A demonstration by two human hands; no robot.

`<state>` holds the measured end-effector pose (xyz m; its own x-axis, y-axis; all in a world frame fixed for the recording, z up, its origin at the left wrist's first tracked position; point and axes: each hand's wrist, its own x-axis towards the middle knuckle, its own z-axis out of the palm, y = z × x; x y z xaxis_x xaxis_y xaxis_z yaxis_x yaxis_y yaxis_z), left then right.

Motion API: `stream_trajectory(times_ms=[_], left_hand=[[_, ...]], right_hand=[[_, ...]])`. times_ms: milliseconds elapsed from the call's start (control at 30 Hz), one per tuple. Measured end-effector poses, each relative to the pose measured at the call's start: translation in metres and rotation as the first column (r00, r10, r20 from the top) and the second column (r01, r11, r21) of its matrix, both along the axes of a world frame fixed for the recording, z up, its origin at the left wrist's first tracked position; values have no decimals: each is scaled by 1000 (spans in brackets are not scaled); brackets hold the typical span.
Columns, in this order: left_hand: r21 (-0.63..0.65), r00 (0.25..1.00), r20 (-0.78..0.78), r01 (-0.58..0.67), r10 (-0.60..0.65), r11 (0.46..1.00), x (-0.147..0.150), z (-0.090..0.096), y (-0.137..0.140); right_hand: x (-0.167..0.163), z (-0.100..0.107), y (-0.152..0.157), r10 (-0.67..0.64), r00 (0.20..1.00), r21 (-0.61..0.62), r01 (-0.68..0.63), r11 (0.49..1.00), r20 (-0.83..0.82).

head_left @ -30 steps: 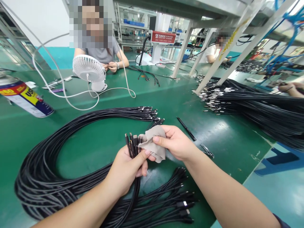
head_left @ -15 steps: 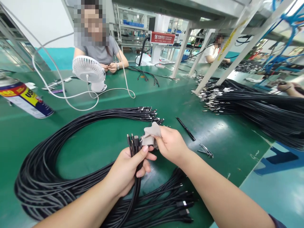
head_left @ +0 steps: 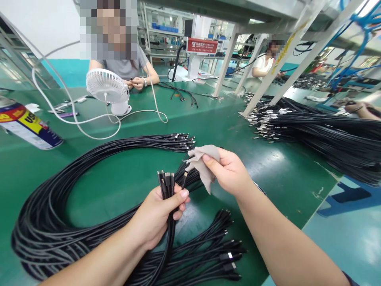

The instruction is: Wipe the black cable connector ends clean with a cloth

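Several black cables (head_left: 167, 185) stand upright in my left hand (head_left: 162, 210), their plug ends poking out above the closed fingers. One cable plug (head_left: 185, 177) leans out to the right, by the thumb tip. My right hand (head_left: 230, 171) pinches a crumpled grey cloth (head_left: 205, 159) just above and right of that plug; a small gap shows between them. Beneath my hands a large looped bundle of black cables (head_left: 44, 206) curves across the green table. Its other plug ends (head_left: 229, 256) fan out at lower right.
A spray can (head_left: 32, 127) and a white fan (head_left: 107, 87) with a looping white cord stand at left. Across the table (head_left: 143, 127) sits a person in grey (head_left: 127, 59). A second cable pile (head_left: 312, 127) lies at right, by the slanted shelf legs (head_left: 256, 75).
My right hand has drawn the cloth up and right, off the cable ends, and the cloth hangs more spread out. A single plug now shows by my left thumb.
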<state>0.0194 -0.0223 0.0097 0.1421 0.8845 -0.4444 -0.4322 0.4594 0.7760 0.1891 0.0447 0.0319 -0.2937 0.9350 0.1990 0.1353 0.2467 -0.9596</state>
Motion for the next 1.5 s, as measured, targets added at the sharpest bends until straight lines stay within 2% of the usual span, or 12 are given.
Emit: stream_trajectory(times_ms=[267, 433, 500, 633, 767, 833, 967, 1100, 1167, 1300, 1433, 1500], left_hand=[[93, 985, -169, -1, 17, 996, 1, -1, -2], [110, 973, -228, 10, 16, 994, 0, -4, -1], [113, 974, -228, 25, 1, 993, 0, -5, -2], [121, 973, -230, 40, -11, 992, 0, -5, -3], [134, 970, -241, 42, -8, 990, 0, -6, -4], [142, 970, -241, 43, -8, 989, -1, -8, -4], [148, 969, -246, 34, 4, 988, -1, -10, -5], [162, 969, -245, 51, -10, 985, -1, -7, -5], [165, 970, -245, 54, -12, 985, -1, -4, -5], [158, 969, -246, 32, 8, 987, 0, -3, -4], [161, 971, -240, 26, 13, 987, 1, -6, -3], [158, 974, -225, 54, -17, 986, 1, -6, -3]], right_hand=[[-9, 4, -10, 316, 940, -116, -303, 946, 126], [-4, 3, -6, 315, 938, -164, -291, 943, 144], [-3, 2, -4, 318, 932, -128, -299, 946, 174], [-3, 4, -2, 123, 965, 27, -133, 991, 232], [3, 8, 2, 8, 992, -59, 0, 998, 128], [7, 8, 2, 43, 999, -97, -40, 994, 33], [9, 5, -1, 222, 966, -77, -233, 969, -129], [4, 2, -5, 365, 930, -39, -363, 931, 38], [1, 2, -5, 363, 921, -56, -358, 932, 143], [-2, 3, -5, 328, 922, -115, -310, 944, 204], [-5, 7, -7, 253, 912, -84, -239, 967, 324], [-5, 9, -8, 283, 901, -86, -270, 959, 328]])
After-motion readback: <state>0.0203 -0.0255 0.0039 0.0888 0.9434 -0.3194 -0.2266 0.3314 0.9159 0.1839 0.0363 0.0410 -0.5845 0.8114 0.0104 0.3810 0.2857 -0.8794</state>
